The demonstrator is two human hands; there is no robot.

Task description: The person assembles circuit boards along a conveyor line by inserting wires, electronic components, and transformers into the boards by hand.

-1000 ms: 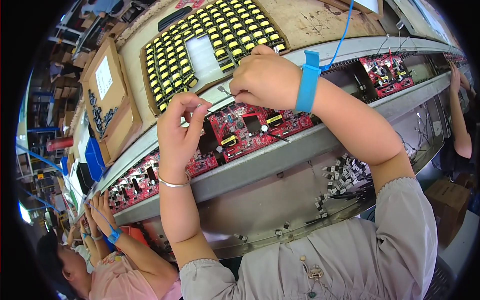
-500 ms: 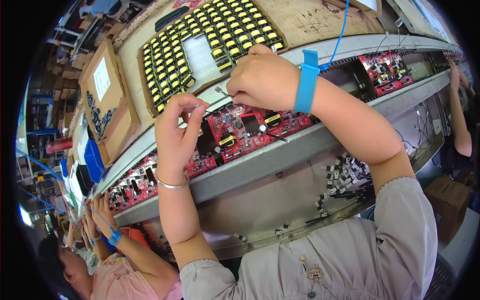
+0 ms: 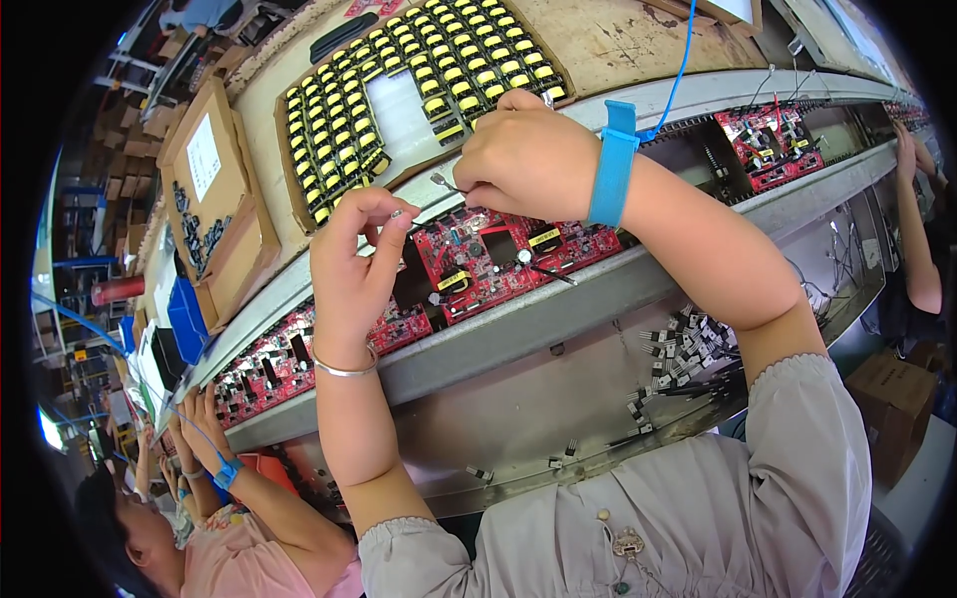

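Assembly line, metal conveyor rail (image 3: 598,299) across mid-frame. Left hand (image 3: 349,269) pinches a small metal-leaded component (image 3: 397,213); right hand (image 3: 523,154) is closed on another (image 3: 439,180) — both above the red circuit board (image 3: 488,261), centre frame. Align leads squarely before seating.

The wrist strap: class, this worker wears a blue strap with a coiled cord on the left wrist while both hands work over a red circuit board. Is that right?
Not quite. The head view shows the blue strap on the right wrist, next to the right hand; the left hand has only a thin metal bangle. Both hands do work over the red circuit board.
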